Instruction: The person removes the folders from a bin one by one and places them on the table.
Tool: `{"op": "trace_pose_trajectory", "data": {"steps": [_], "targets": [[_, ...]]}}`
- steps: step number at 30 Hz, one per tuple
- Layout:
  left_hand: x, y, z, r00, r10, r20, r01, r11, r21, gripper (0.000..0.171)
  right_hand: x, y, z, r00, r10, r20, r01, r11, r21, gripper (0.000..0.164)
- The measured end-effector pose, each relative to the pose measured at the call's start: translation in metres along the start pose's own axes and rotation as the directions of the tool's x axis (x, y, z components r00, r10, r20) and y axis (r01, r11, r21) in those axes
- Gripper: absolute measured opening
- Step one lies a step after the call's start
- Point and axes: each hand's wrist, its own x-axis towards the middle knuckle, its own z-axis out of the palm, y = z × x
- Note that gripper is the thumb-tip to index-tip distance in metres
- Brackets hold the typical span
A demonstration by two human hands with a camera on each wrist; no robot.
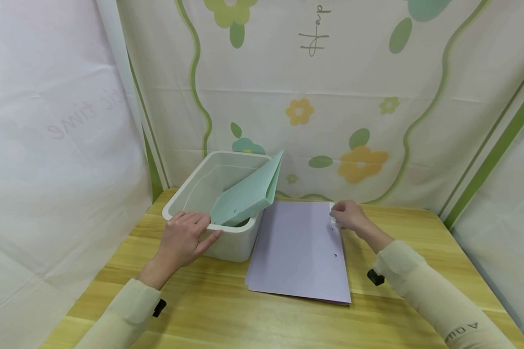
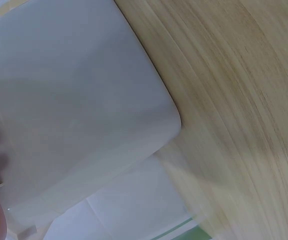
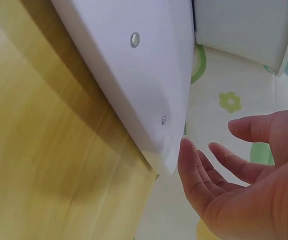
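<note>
L arm (image 1: 124, 312) & R arm (image 1: 434, 295) extended fwd, L hand (image 1: 185, 237) w/ fingers curled, thumb apart; R hand (image 1: 348, 215) loosely bent, thumb clear of fingertips

Smooth plastic bin (image 1: 233, 245), matt lilac folder (image 1: 297, 247)

Rect. lilac folder (image 1: 299, 252), closed, lies flat just R of upright white bin (image 1: 231, 245), w/ mint folder (image 1: 246, 191) tilted inside, its upper end sticking out past R rim.
</note>
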Motion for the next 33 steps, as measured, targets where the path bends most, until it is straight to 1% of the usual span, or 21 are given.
{"op": "trace_pose_trajectory", "data": {"steps": [8, 23, 27, 33], "targets": [[0.000, 0.000, 0.000, 1.000, 0.000, -0.010, 0.000, 1.000, -0.003, 0.057, -0.007, -0.010, -0.004, 1.000, -0.023, 0.016, 0.023, 1.000, -0.014, 0.038], [0.002, 0.000, -0.002, 1.000, -0.002, 0.002, 0.002, 1.000, -0.007, 0.057, -0.015, -0.026, -0.008, 0.999, -0.030, 0.046, 0.028, 0.999, 0.036, 0.042], [0.001, 0.000, -0.001, 1.000, 0.005, -0.004, -0.005, 1.000, -0.004, 0.057, -0.016, -0.028, -0.008, 0.998, -0.032, 0.050, 0.029, 0.998, 0.046, 0.043], [0.000, 0.000, 0.000, 1.000, 0.006, -0.004, -0.006, 1.000, -0.002, 0.057, -0.018, -0.032, -0.007, 0.998, -0.040, 0.044, 0.037, 0.997, 0.071, 0.039]]}}
